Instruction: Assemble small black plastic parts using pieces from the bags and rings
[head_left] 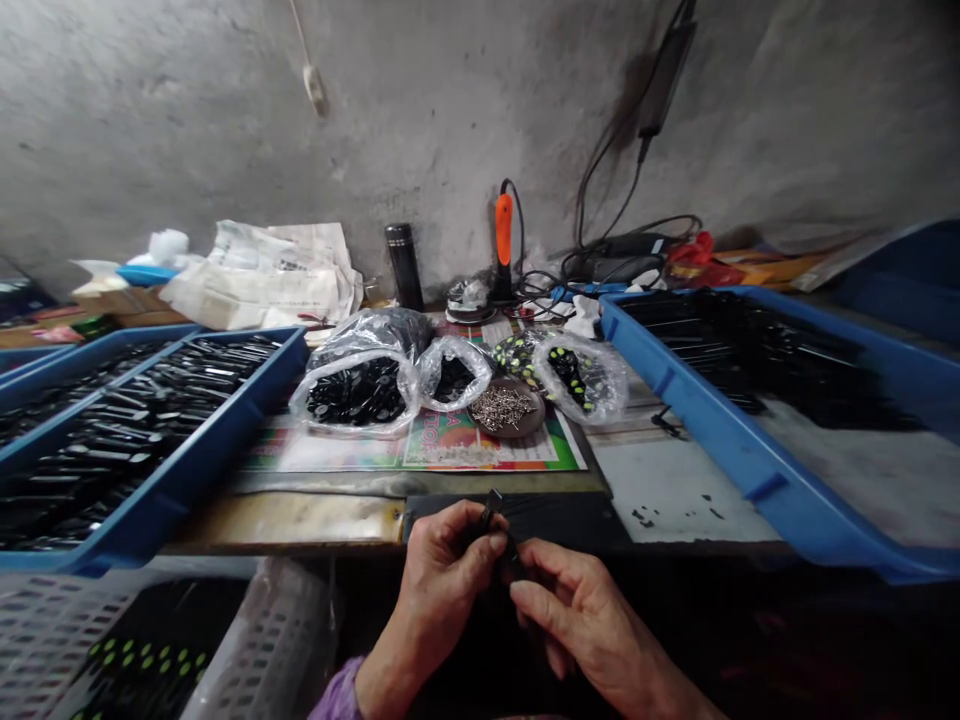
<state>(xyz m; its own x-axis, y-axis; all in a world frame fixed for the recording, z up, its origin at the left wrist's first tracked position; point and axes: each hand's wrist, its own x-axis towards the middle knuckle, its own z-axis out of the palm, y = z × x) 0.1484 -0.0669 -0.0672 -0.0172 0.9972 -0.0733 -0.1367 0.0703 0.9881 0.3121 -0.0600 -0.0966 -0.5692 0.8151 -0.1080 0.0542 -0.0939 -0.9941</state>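
Observation:
Just off the bench's front edge, my left hand (451,565) pinches a small black part (491,508) between thumb and fingers, its tip poking up above them. Close by on the right, my right hand (574,605) has thumb and fingers closed at the lower end of the same piece; much of it is hidden by the fingers. Beyond my hands, a round dish (517,408) holds many small metal pins or screws. Plastic bags of black parts (356,392), smaller black pieces (454,378) and black pieces with yellow-green spots (574,378) stand around it.
Blue trays of black parts flank me, one left (150,520) and one right (757,450). An orange-handled tool (503,230) stands upright at the back beside a black flask (403,265). Cables (637,180) hang along the wall. A white basket (262,640) sits below left.

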